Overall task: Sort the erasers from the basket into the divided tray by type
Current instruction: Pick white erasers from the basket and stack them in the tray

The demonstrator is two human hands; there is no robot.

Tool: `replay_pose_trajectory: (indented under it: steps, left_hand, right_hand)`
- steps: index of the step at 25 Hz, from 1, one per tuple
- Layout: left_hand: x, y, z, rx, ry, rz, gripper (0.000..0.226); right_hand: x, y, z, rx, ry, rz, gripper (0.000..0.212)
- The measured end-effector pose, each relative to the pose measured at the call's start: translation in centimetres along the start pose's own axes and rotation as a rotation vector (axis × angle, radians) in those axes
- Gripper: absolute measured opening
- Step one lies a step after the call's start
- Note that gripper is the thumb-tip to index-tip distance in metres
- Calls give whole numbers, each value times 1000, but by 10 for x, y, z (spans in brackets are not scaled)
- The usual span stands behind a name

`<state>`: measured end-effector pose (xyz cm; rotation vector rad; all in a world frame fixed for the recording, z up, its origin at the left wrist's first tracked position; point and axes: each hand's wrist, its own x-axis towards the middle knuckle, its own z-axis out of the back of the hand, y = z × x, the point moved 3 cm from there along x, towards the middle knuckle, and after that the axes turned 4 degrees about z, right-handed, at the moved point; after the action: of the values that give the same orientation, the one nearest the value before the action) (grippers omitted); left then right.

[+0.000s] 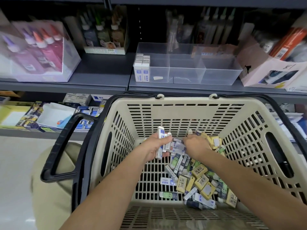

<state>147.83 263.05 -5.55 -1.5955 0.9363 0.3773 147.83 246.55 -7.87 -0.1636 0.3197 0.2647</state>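
Far left on the upper shelf, a blurred carton of glue bottles, then a smaller display box of bottles. Lower down, a black handle folded outward from the basket's left side.

Further right on that same shelf, a clear divided tray, with sorted erasers in white and blue sleeves stood upright in two rows at the left end of its left compartment.

In front of and below the tray, a beige slotted shopping basket. Inside, near the far wall, left hand clenched around a bundle of white-and-blue erasers, a few poking up past the thumb. Just beside it, right hand, palm down, fingers curled into the pile next to that bundle; impossible to tell whether pinching an eraser.

Beneath the hands and spreading right along the basket floor, an eraser heap: green-faced erasers, yellow erasers with barcodes, more white-and-blue ones mixed through.

Far right on the upper shelf, a pink cardboard box, just beside the tray.
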Motion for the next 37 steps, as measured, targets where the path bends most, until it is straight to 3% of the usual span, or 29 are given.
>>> replay_pose_trajectory:
  steps: [4, 10, 15, 21, 27, 32, 37]
  left_hand:
    - [-6, -15, -9, 152, 1, -80, 8]
    - [-37, -64, -20, 265, 8, -272, 8]
    - [-72, -115, -4, 245, -103, -503, 12]
    - [-85, -169, 13, 219, -213, -695, 11]
    - [-63, -184, 32, 221, -435, -750, 15]
    - [-49, -181, 54, 6, -583, -810, 15]
    - [-38, -184, 54, 107, -591, -803, 16]
  right_hand:
    - [-5, -4, 5, 140, -7, 17, 19]
    - [-26, -5, 70, 979, -79, 56, 10]
    - [-39, -12, 131, 1324, -96, 120, 21]
    - [-24, -23, 190, 1380, -347, 114, 12]
    - [14, -26, 237, 1221, -540, 121, 11]
    - [70, -24, 276, 788, -725, 29, 15]
    - [114, -18, 291, 633, -770, -41, 22]
